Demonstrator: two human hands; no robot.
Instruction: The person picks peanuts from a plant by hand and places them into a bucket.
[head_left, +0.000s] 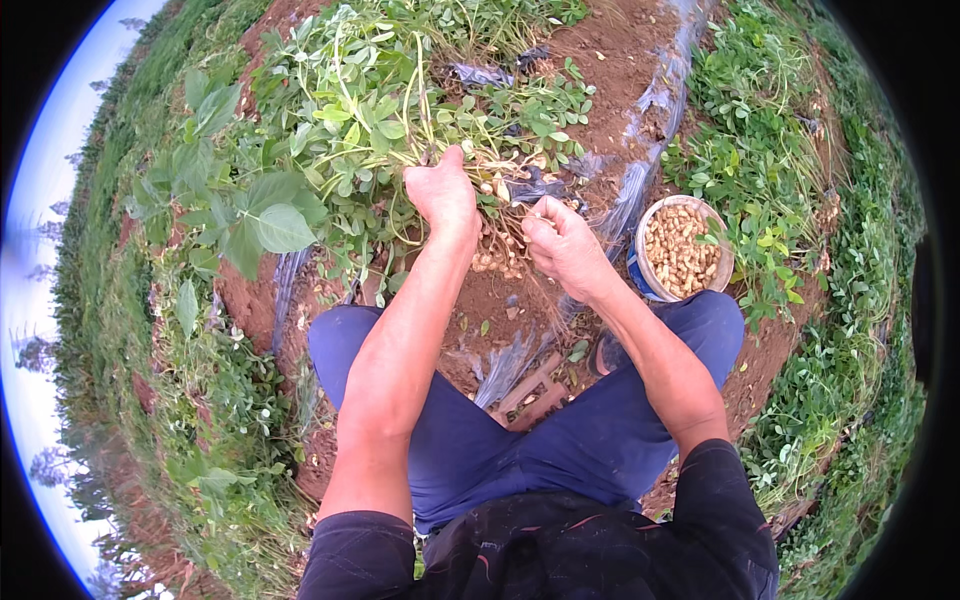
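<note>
My left hand (444, 187) grips the stems of an uprooted peanut plant (367, 127), its leaves spreading away to the upper left. Roots with pale peanut pods (499, 259) hang from the stems between my two hands. At the right side of these roots is my right hand (559, 244), its fingers pinched together at a pod or root; what exactly lies between the fingertips is hard to make out. A bucket (729, 266) with a blue outer wall, holding many shelled-on peanut pods (681, 247), stands on the soil to the right of my right hand.
Torn plastic mulch film (637, 180) runs along the reddish soil (577, 90). Green peanut rows (757, 97) grow on the right, some leaves overhanging the bucket. A broad-leaved plant (274, 221) rises at left. Beneath my legs is a reddish slatted object (532, 397).
</note>
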